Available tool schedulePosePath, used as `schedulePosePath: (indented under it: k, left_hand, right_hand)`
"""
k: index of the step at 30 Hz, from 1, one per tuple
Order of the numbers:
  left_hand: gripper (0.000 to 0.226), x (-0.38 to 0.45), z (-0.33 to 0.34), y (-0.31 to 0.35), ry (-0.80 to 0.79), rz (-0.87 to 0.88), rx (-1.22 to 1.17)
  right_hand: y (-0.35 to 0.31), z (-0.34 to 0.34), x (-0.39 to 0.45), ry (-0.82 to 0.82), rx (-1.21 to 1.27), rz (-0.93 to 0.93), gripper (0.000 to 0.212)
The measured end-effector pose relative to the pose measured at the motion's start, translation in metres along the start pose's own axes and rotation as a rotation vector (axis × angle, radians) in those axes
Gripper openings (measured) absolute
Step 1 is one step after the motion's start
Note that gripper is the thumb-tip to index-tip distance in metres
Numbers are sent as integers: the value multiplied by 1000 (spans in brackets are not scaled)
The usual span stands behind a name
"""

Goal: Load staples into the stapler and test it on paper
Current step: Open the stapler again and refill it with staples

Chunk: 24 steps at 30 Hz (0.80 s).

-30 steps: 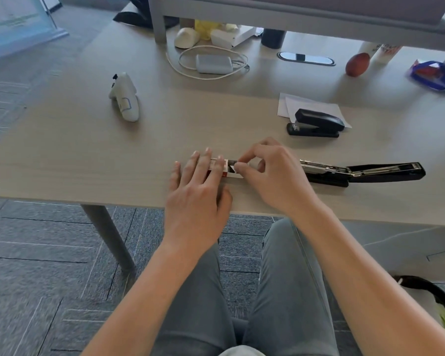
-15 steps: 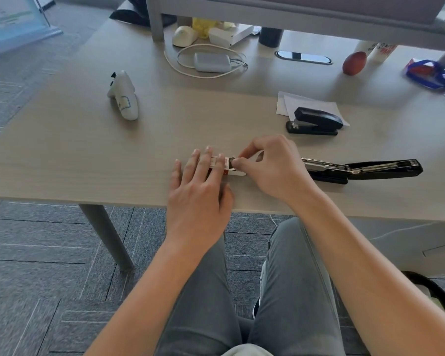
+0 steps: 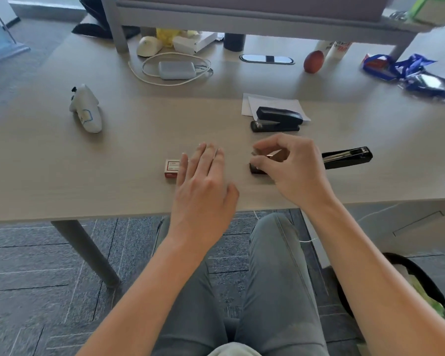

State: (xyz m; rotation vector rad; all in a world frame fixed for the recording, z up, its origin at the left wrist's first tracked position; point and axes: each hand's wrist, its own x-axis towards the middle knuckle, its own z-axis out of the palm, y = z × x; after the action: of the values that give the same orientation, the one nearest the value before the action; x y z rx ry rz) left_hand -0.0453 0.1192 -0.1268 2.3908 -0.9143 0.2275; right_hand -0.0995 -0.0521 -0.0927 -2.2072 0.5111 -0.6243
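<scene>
Nearest, at six o'clock, a person's grey-trousered legs (image 3: 242,291) sit under the front edge of the pale wooden desk (image 3: 49,181). Just above that edge the left hand (image 3: 203,186) lies flat with fingers straight and relaxed, holding nothing; at its ten o'clock, partly covered by the little finger, sits the small red-and-white staple box (image 3: 170,168). At the left hand's three o'clock the right hand (image 3: 290,170) is curled, thumb and forefinger pinching a short strip of staples (image 3: 263,154) over the near end of the opened stapler (image 3: 346,157), whose black arm runs out flat toward three o'clock while its front end shows dark under the knuckles. Beyond the right hand, at twelve o'clock from it, a second black stapler (image 3: 278,119) rests closed on white paper sheets (image 3: 272,102). Farther off at ten o'clock lies a white handheld controller (image 3: 86,110). At the far side, a grey power adapter (image 3: 176,70) sits ringed by its white cable, and a reddish egg-shaped object (image 3: 313,61) stands toward one o'clock.
</scene>
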Motion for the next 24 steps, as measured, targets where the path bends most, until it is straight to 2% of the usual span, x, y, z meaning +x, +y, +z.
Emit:
schedulePosePath:
  k: [4, 8, 11, 24]
  left_hand:
    - [61, 10, 19, 33, -25, 71, -32]
    - [69, 18, 41, 56, -110, 91, 74]
    - [74, 23, 55, 61, -155, 48, 116]
    - [75, 20, 65, 62, -123, 39, 215]
  right_hand:
    - [24, -36, -3, 50, -86, 15, 17]
    - [41, -69, 0, 65, -199, 48, 19]
    - [48, -83, 7, 23, -282, 34, 21]
    - [51, -86, 23, -166, -464, 31, 18]
